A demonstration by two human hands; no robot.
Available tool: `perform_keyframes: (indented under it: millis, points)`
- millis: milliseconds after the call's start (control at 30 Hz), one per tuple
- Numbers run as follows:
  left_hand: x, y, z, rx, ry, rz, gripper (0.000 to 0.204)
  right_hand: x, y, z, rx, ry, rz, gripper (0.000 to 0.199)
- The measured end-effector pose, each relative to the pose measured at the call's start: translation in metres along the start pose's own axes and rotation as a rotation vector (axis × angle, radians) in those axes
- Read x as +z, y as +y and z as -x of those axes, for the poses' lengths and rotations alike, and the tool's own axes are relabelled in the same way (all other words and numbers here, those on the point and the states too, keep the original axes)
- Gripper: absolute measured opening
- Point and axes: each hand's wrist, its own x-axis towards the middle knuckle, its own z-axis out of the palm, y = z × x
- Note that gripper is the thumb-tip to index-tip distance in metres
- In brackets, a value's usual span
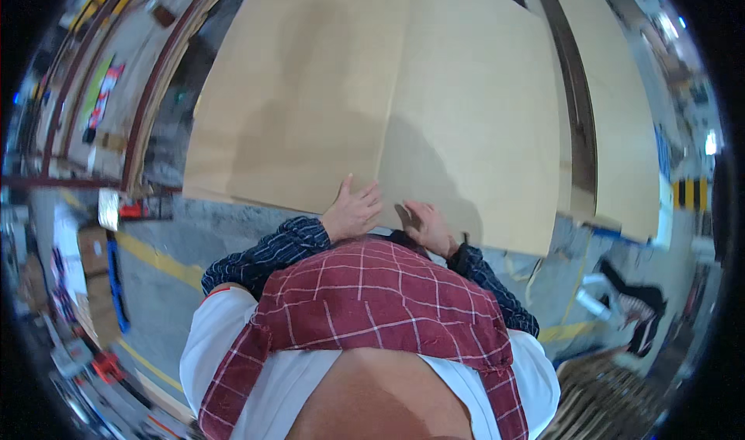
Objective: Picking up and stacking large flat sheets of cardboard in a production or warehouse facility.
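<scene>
Two pale, wood-coloured sheets lie edge to edge before me, the left sheet (303, 91) and the right sheet (481, 114), meeting along a straight seam. My left hand (354, 210) rests on the near edge of the left sheet, close to the seam, its fingers stretched and spread. Just right of the seam, my right hand (428, 226) is at the near edge of the right sheet with its fingers curled. A small dark shape shows by its fingertips; whether it is an object or shadow is unclear.
A dark gap and beam (574, 98) separate the right sheet from another pale panel (621, 114). To the left stands a rack with dark red rails (159, 91). Cardboard boxes (95, 273) are at the lower left. A black-and-white item (636, 300) lies at the right.
</scene>
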Motion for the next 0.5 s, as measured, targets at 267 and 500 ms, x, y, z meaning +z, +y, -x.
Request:
perform_keyframes:
  millis: [267,500]
  points:
    - [0.014,0.070,0.016,-1.011,0.563,-0.170,0.082,-0.134,0.067,-0.231,0.049,-0.024,-0.602,0.053]
    - [0.049,0.126,-0.038,-1.775,1.415,0.513,0.055,-0.165,0.104,-0.476,-0.314,0.241,-0.585,0.061]
